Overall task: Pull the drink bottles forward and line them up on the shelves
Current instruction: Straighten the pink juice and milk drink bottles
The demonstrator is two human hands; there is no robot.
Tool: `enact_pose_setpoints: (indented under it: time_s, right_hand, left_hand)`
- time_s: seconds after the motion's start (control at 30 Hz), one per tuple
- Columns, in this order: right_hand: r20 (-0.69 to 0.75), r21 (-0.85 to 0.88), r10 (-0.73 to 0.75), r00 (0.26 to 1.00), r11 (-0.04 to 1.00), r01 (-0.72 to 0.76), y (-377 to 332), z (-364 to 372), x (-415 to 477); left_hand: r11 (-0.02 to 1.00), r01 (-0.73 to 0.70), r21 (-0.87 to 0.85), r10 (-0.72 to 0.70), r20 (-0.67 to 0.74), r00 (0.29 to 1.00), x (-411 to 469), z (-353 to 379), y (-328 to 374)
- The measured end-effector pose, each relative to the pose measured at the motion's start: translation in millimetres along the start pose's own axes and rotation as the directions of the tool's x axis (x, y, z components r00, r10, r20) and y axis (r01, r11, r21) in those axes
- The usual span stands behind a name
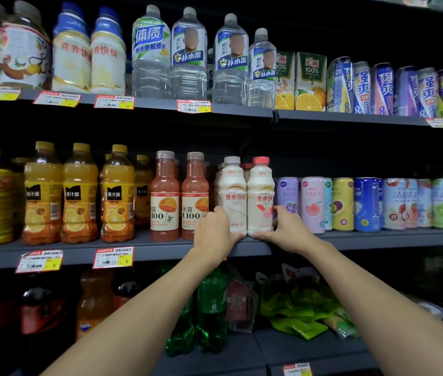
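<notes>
white-capped bottle (231, 198) in left hand (214, 229), red-capped bottle (260, 198) in right hand (288, 228), each grip curled round, upright on shelf (160, 249).

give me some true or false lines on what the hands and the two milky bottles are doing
1. The left hand grips the white-capped bottle near its base. True.
2. The right hand rests flat on a can. False: it grips the red-capped bottle near its base.
3. Both milky bottles stand upright on the middle shelf. True.
4. The red-capped bottle stands left of the white-capped bottle. False: it stands to its right.
5. The juice cartons sit on the same shelf as the hands. False: they are on the shelf above.
</notes>
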State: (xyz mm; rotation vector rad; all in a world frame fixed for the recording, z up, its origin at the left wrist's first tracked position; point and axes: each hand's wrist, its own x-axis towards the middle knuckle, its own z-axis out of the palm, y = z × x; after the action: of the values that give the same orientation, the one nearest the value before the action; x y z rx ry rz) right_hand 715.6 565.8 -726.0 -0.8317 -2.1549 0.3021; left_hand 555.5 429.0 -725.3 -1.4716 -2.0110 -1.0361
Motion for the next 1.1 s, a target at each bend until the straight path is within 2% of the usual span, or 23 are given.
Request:
enact_pose_setpoints:
  time_s: [0.27,0.37,0.47,0.6,0.7,0.77,0.87,0.93,0.97,1.03,1.1]
  right_hand:
    - [0.006,0.044,-0.025,1.0,0.999,0.025,-1,4,-3]
    - [-0.024,0.051,0.008,1.0,0.999,-0.007,-3,5,-8]
    - [-0.17,0.149,0.078,0.982,0.987,-0.052,-7,11,-22]
    - [-0.479,0.029,0.039,0.877,0.999,-0.028,-13,35,-47]
    - [-0.596,-0.062,-0.034,0.802,0.998,-0.003,-27,56,-66]
    - [-0.616,-0.034,-0.033,0.787,0.999,0.015,-33,72,-76]
    - [-0.653,0.039,-0.016,0.758,0.998,0.055,-41,97,-89]
    - [-0.672,0.096,-0.012,0.741,0.99,0.104,-44,115,-101]
    - [-0.674,0.11,-0.015,0.739,0.987,0.12,-44,126,-107]
    - [-0.651,0.127,-0.002,0.759,0.986,0.112,-40,149,-122]
    - [-0.586,0.131,0.036,0.81,0.99,0.051,-34,174,-134]
  left_hand:
    - [0.999,-0.005,0.035,0.006,-0.025,1.0,1,4,0]
    - [0.998,0.024,0.061,-0.024,-0.001,1.0,-1,2,0]
    - [0.998,0.062,0.006,-0.062,-0.002,0.998,-4,-4,-3]
    - [0.999,-0.038,-0.001,0.038,-0.157,0.987,-22,-8,-11]
    - [0.99,-0.141,0.028,0.143,-0.278,0.95,-41,-8,-21]
    - [0.972,-0.235,0.012,0.224,-0.363,0.904,-53,-3,-32]
    - [0.928,-0.369,0.049,0.342,-0.5,0.795,-74,10,-55]
    - [0.894,-0.443,0.064,0.404,-0.542,0.737,-91,24,-73]
    - [0.882,-0.469,0.055,0.421,-0.539,0.729,-101,33,-83]
    - [0.884,-0.468,0.014,0.412,-0.496,0.764,-124,52,-104]
    - [0.92,-0.391,-0.035,0.341,-0.423,0.839,-143,69,-124]
